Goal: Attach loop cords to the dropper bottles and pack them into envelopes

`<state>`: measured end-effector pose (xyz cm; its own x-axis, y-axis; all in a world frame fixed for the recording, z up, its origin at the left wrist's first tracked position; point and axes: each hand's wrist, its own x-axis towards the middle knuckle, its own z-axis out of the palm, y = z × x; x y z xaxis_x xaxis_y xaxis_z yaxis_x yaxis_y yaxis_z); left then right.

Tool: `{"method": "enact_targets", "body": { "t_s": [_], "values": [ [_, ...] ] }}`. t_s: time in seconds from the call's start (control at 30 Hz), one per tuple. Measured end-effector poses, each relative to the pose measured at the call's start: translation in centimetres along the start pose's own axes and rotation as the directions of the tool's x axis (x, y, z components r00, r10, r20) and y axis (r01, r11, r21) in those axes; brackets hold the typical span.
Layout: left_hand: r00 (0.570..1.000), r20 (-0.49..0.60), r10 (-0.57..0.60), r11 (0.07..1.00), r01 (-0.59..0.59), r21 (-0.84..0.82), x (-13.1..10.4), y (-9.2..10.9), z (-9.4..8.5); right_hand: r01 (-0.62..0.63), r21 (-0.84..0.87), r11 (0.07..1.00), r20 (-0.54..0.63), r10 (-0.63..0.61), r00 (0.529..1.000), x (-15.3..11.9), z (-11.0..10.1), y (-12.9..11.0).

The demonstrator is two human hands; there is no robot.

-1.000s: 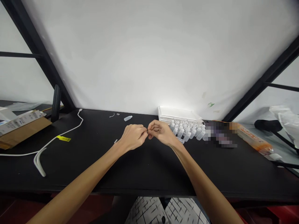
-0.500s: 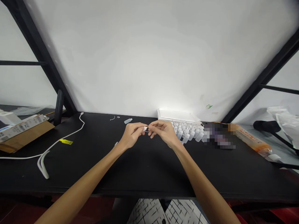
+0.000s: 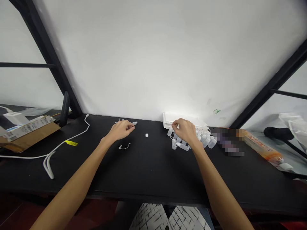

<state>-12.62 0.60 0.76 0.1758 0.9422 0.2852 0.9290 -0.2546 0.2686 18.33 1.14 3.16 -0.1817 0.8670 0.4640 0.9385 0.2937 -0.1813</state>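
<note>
My left hand (image 3: 122,129) is closed at the back left of the black table. Its fingertips are on a small translucent plastic bottle (image 3: 135,123) that lies there, and part of the bottle is hidden behind them. My right hand (image 3: 185,128) reaches over a cluster of small capped bottles (image 3: 205,140). Its thumb and index finger pinch together at the top end of a tilted small bottle (image 3: 170,131). Between the hands sits a white cap (image 3: 146,135). A thin white strap (image 3: 124,147) lies in front of my left hand.
White flat trays (image 3: 168,119) are stacked against the wall behind the bottles. A white cable (image 3: 59,145) with a yellow tag (image 3: 71,143) runs along the left, near a cardboard box (image 3: 31,134). On the right lie a blurred dark object (image 3: 229,145) and an orange package (image 3: 263,147).
My hands have parted from the middle, the left to the lying bottle, the right to the cluster. The white cap and the strap now rest on the table. The view has shifted slightly.
</note>
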Motion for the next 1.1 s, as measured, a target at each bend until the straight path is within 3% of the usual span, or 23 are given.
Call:
{"method": "enact_targets", "body": {
  "t_s": [0.2,0.4,0.57,0.87,1.1],
  "values": [
    [0.997,-0.032,0.069,0.995,-0.067,0.068,0.7,-1.9,2.8,0.005,-0.113,0.994,0.1,0.006,0.995,0.0,1.0,-0.4],
    [0.999,-0.009,0.048,0.991,-0.046,0.125,1.7,-2.7,4.6,0.0,-0.071,0.997,0.064,0.005,0.998,0.1,1.3,-0.3],
    [0.999,-0.036,0.022,0.987,-0.016,0.158,2.0,-1.9,4.7,-0.008,-0.046,0.999,0.011,0.009,1.0,0.1,1.4,-0.5],
    [0.998,-0.049,-0.043,0.983,0.051,0.177,1.5,-1.2,3.9,-0.002,-0.113,0.994,0.032,0.005,0.999,0.1,1.8,-0.5],
    [0.995,-0.072,-0.067,0.994,0.073,0.083,1.3,-1.0,3.3,-0.004,-0.182,0.983,0.064,0.016,0.998,0.3,1.6,-0.2]
  ]
}}
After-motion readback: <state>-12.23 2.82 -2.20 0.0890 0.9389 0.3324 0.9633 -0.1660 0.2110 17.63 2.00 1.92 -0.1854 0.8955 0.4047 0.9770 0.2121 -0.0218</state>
